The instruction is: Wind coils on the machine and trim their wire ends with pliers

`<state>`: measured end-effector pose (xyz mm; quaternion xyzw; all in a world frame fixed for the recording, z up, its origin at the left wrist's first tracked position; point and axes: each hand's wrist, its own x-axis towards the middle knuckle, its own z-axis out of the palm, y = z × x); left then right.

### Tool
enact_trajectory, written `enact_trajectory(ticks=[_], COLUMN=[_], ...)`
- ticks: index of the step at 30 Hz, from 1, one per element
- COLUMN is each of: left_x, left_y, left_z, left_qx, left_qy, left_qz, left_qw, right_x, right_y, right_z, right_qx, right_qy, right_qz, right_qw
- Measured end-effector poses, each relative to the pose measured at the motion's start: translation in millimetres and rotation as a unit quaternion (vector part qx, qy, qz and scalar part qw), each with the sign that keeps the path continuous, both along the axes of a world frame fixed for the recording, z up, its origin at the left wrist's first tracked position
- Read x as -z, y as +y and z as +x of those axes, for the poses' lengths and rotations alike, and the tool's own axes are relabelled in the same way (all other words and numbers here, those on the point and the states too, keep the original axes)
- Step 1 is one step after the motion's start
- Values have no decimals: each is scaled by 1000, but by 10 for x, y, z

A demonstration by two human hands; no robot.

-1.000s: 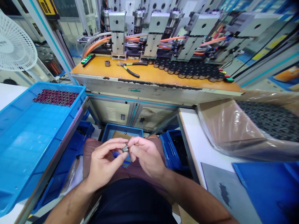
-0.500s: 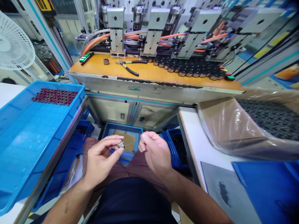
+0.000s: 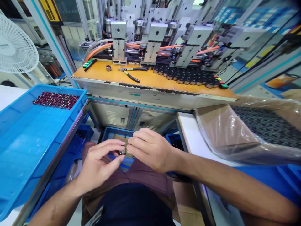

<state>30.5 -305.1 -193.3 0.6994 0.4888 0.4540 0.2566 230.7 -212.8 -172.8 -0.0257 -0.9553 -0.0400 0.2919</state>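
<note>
My left hand [image 3: 101, 163] pinches a small dark metal part [image 3: 121, 153] between thumb and fingers, over my lap. My right hand [image 3: 150, 149] has its fingers curled together, and its fingertips meet the same part from the right. Both hands hover above a small blue bin [image 3: 110, 133] on the floor that holds a brown card. What the right fingertips grip is too small to make out.
A large blue tray [image 3: 35, 138] on the left holds a patch of small purple parts [image 3: 56, 99]. Ahead is an orange bench [image 3: 150, 80] with pliers [image 3: 130, 73], rows of dark cylinders [image 3: 188, 75] and a machine. A plastic-lined box of dark parts [image 3: 265, 125] sits right.
My right hand had pulled away from the part half a second ago; it has now come back to the left hand's fingertips. The view has shifted slightly.
</note>
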Motion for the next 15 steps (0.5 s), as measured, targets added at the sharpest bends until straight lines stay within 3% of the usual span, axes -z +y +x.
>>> enact_trajectory(ticks=[2,3,4,6,7,8,9,10,11,13,15], left_x=[27,43,58,86,98,110,122,133,143,160,165], left_y=[-32,-45,-56,-69,-70,-70,-68,-65,-61,-56,-55], left_z=[-30,-47,-65,-98,-113,-128,-145,-162,-181,-222,-263], left_qx=[6,8,12,17,19,18,14,8,0,-19,-42], left_qy=[-16,-22,-26,-32,-34,-36,-37,-39,-41,-49,-62], left_qz=[-3,0,6,23,31,37,39,39,37,34,35], left_qw=[1000,1000,1000,999,999,999,998,998,998,998,997], right_x=[58,78,86,61,29,-13,-65,-126,-194,-341,-473], right_y=[-21,-43,-68,-101,-96,-67,-9,84,213,580,1058], right_z=[-54,-72,-86,-104,-112,-122,-135,-155,-183,-273,-408], right_qx=[5,15,30,61,75,82,85,88,94,126,190], right_qy=[5,5,-3,-47,-76,-101,-113,-108,-83,7,85], right_qz=[-152,-258,-370,-566,-629,-664,-670,-648,-601,-450,-280], right_qw=[988,966,928,821,770,736,729,749,789,884,937])
